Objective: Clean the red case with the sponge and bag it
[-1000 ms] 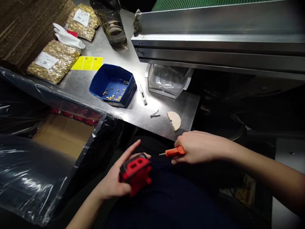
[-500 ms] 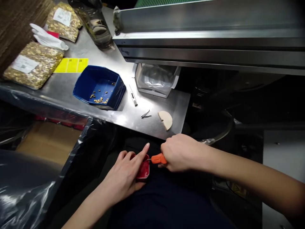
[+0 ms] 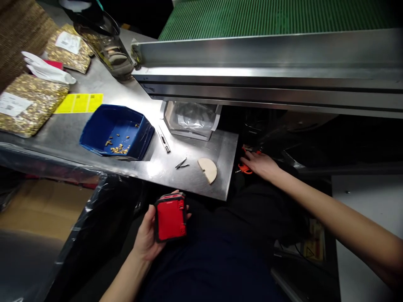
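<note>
My left hand [image 3: 148, 235] is wrapped round a red and black plastic case [image 3: 171, 218], its flat red face turned up toward me. Some fingertips show along the case's right edge. Past the right end of the metal table, my right hand [image 3: 260, 164] is closed on an orange-handled tool [image 3: 245, 168] with a short, thin metal tip. More orange and dark shapes lie close to its fingers, too small to name. On the table corner between the hands are a pale half-round disc [image 3: 208, 170] and small nippers [image 3: 181, 164].
A blue bin [image 3: 115, 132] holds small brass pieces. Near it are a utility knife [image 3: 164, 140] and a grey bin [image 3: 190, 119] with clear plastic. A metal rail [image 3: 267, 75] borders the green conveyor [image 3: 277, 19]. Bags of brass parts [image 3: 34, 102] and a water bottle [image 3: 110, 50] stand left.
The right hand has moved up and right, away from the case, with the orange-handled tool. The left hand has turned the case so its flat red face shows. The camera view has shifted.
</note>
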`<state>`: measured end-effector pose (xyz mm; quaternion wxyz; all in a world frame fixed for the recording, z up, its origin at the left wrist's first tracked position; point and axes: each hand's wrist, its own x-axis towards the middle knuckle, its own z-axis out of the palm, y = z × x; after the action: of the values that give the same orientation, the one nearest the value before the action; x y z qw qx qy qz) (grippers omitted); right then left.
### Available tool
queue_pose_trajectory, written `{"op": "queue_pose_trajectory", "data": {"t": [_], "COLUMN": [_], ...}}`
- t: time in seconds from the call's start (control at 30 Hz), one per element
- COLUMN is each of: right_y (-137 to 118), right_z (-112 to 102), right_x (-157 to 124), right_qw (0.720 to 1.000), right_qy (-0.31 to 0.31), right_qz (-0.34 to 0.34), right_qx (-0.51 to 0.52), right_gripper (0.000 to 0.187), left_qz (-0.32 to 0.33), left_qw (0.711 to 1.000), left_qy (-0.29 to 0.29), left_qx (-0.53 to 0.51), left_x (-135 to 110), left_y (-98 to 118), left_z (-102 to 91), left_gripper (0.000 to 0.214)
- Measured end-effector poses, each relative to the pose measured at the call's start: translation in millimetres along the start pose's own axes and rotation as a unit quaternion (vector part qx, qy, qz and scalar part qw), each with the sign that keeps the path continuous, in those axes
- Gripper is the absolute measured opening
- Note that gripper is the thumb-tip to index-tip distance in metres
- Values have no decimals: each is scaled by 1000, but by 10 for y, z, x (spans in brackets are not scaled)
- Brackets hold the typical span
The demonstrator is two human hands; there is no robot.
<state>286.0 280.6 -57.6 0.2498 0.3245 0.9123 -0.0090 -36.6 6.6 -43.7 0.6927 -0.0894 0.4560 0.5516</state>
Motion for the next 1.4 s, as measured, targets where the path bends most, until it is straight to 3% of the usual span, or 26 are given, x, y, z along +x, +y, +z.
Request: {"op": "queue_pose_trajectory", "data": {"t": [0.2,0.4,0.53,0.67,0.77,0.9,0.97,1.07,1.2,1.3,1.4], "right_y": [185,-59,-532,-926,-904,-618,-511,-472,-556,-650,-752], "right_z": [284,102,-172,-296,-279,-294,-334,-358,-205,12,233], "right_x": [400,94,-79,109,322,394,288,-39,-572,-814,-888], "right_qw": [996,987,980,969,962,949,936,909,850,781,748], "right_qy": [-4,61,122,138,140,176,205,252,273,256,269], "right_qz": [84,132,77,-51,-86,-37,-8,48,146,230,270], "right_qx": [16,62,137,197,219,259,287,327,426,521,542], "right_gripper": [48,49,42,48,50,50,49,43,35,35,37], "left_qz": [79,174,205,226,233,255,280,349,415,431,435], "left_qw": [980,944,910,866,835,804,780,720,643,601,561], "left_qy": [6,58,90,110,117,98,87,82,69,84,120], "left_qx": [181,276,349,433,485,529,552,594,639,668,694], "left_x": [365,689,783,753,729,792,823,819,948,1349,1856], "left_y": [-21,-92,-100,-36,16,26,30,110,450,836,1178], "left_z": [378,632,651,618,631,762,858,993,1202,1470,1746], "left_gripper": [64,53,52,51,54,49,45,44,42,43,35]}}
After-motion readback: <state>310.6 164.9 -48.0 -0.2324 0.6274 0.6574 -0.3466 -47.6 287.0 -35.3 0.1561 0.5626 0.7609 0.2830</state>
